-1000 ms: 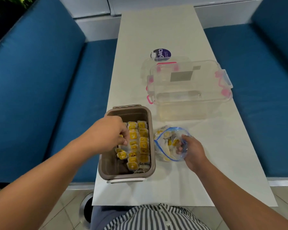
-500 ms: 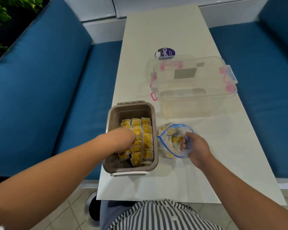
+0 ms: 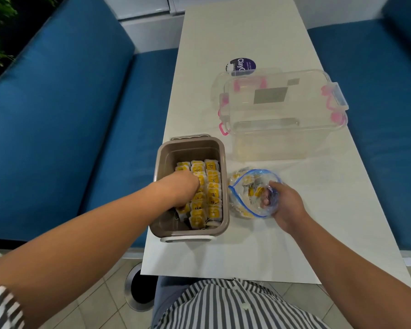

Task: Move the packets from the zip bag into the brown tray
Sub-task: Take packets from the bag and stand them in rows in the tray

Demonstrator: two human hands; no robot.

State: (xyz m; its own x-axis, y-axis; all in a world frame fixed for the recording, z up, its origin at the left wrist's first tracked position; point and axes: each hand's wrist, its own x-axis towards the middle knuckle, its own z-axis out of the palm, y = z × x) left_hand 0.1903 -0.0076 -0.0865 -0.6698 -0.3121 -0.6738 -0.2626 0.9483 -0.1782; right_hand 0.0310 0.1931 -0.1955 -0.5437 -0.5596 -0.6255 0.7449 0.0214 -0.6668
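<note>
White table (image 3: 247, 245) between blue benches (image 3: 69, 115); brown tray (image 3: 225, 186) at its left edge, 3 rows of packets (image 3: 213, 193) filed inside. Among them sits left hand (image 3: 185, 186), fingers hidden, grip cannot be told. Just beside tray, right hand (image 3: 282, 205) grips zip bag (image 3: 244, 186) mouth; more packets wait inside.

I can read "TEA" on one yellow packet (image 3: 197, 206) in the brown tray (image 3: 190, 146); "Clay", its end cut off, stands on the purple round label (image 3: 244, 64)
</note>
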